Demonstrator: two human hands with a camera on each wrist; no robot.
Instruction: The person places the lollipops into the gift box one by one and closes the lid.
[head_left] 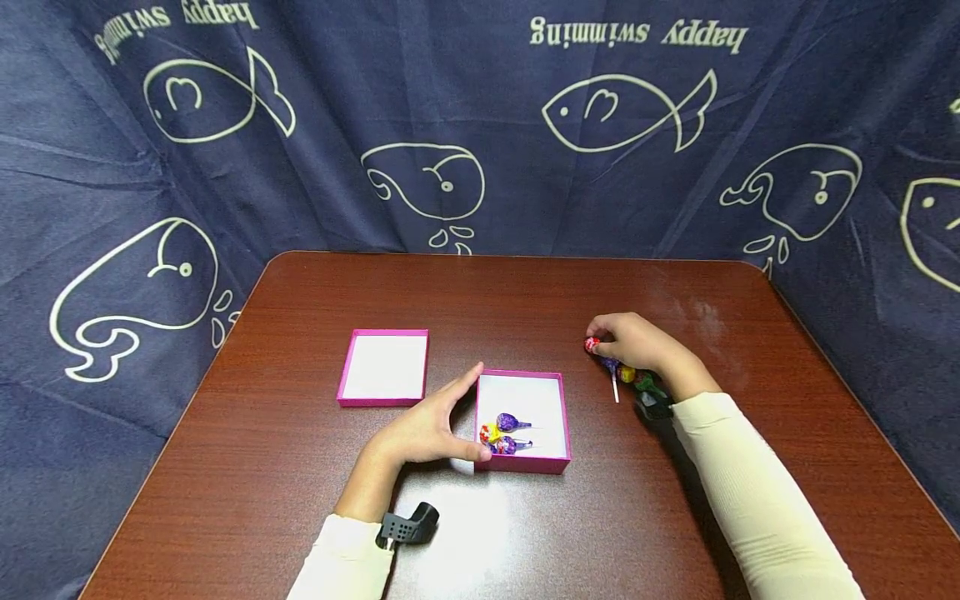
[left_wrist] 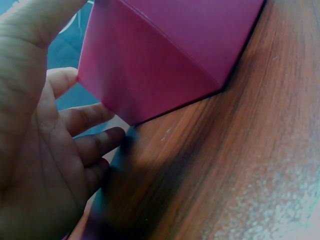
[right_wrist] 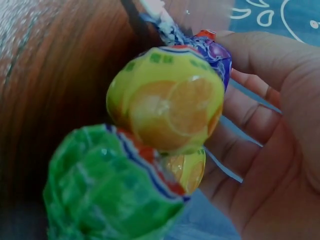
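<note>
Left to right, I see: a shallow pink tray (head_left: pixel 386 367); the left hand (head_left: pixel 429 429), spread wide, touching the pink box (head_left: pixel 525 464) of lollipops; at right, a red lollipop (head_left: pixel 591 343) pinched by the right hand (head_left: pixel 637 340); yellow lollipop (right_wrist: pixel 165 105); green lollipop (right_wrist: pixel 110 185).

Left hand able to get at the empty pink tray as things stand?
Probably yes: the empty pink tray lies close by the left hand, with nothing visible blocking the way. That hand touches the pink box, so it would likely have to leave it.
</note>
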